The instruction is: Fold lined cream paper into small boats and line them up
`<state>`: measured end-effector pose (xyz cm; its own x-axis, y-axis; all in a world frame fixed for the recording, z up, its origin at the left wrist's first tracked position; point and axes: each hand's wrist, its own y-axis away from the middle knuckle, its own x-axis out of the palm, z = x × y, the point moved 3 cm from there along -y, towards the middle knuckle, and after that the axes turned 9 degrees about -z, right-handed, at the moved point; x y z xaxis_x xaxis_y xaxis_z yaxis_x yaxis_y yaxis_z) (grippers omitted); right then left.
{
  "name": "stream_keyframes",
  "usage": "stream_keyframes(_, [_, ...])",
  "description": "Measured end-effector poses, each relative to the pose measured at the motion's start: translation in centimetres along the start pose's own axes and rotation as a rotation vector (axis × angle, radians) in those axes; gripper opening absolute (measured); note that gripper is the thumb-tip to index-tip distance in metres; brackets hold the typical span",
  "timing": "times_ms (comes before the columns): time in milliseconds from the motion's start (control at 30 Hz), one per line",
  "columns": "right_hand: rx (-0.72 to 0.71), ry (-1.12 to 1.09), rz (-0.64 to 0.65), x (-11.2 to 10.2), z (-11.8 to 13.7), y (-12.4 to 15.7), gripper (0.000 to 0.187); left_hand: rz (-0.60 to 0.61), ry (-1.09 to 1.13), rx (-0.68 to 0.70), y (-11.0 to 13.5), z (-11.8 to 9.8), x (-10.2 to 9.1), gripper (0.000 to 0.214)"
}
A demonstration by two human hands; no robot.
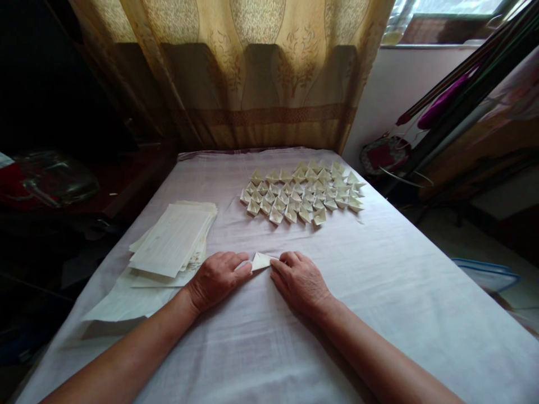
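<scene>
Between my two hands is a small folded piece of paper [261, 261], white and pointed at the top, just above the cloth. My left hand [219, 279] pinches its left corner between thumb and fingers. On the other side my right hand [298, 280] grips the right end, its fingers curled and pressed together. Beyond the hands stand several small folded paper boats [290, 193], set close together in rows. A stack of paper sheets [172, 238] lies to the left of my left hand, with looser sheets spread beneath it.
A pale cloth [379, 314] covers the table. A patterned yellow curtain [261, 73] hangs behind the far edge. At the left, a glass jar [59, 177] stands on a dark red surface. A round patterned bag [385, 154] hangs past the right edge.
</scene>
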<state>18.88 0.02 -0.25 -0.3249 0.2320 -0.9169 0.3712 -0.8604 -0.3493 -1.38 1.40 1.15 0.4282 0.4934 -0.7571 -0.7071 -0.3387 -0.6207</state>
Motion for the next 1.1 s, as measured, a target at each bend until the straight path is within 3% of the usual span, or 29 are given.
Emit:
stream_keyframes(200, [0.057,0.009,0.019,-0.2,0.9,-0.1,0.015,-0.008,0.069,0.169,-0.6,-1.8,-0.1,0.019])
stream_keyframes(333, [0.088,-0.017,0.022,-0.5,1.6,0.1,0.032,-0.019,0.096,0.178,-0.9,-2.2,-0.1,0.019])
stream_keyframes(633, [0.075,0.025,0.039,-0.3,1.5,0.6,0.039,0.000,0.154,0.175,-0.6,-1.5,-0.1,0.019])
stream_keyframes(833, [0.154,0.047,0.041,-0.6,2.0,0.0,0.026,-0.017,0.136,0.104,0.4,-1.5,0.2,0.020])
stream_keyframes(1100, [0.058,0.028,-0.115,0.2,1.9,0.5,0.020,-0.120,0.197,-0.059,0.2,-2.4,0.2,0.025])
